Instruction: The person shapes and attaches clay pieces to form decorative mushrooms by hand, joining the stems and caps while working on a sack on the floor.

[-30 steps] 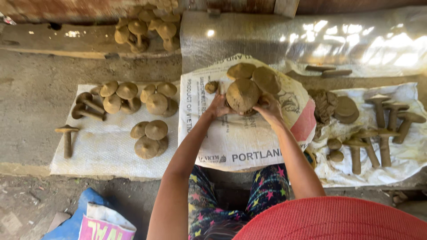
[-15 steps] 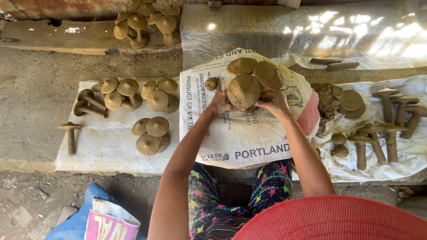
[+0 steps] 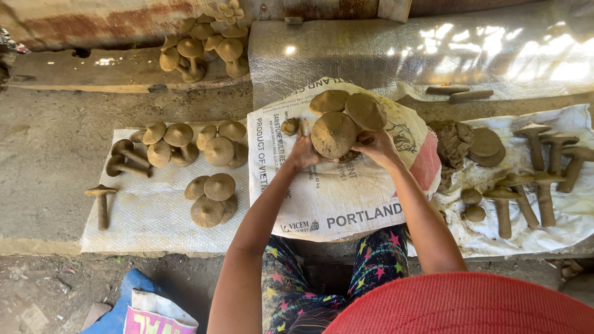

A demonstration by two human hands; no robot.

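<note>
Seen from the head camera: a seated person cups a round clay cap (image 3: 333,134) between both hands over a printed sack (image 3: 334,192) spread on the surface. The left hand (image 3: 303,151) presses its left rim, the right hand (image 3: 374,145) curls around its right rim, so the cap sits directly between them, flat face up. Two more caps (image 3: 349,106) touch its far edge. Finished clay mushrooms (image 3: 198,164) crowd the white cloth (image 3: 124,229) to the left, stemmed ones (image 3: 538,179) to the right; open sack lies nearer the knees.
</note>
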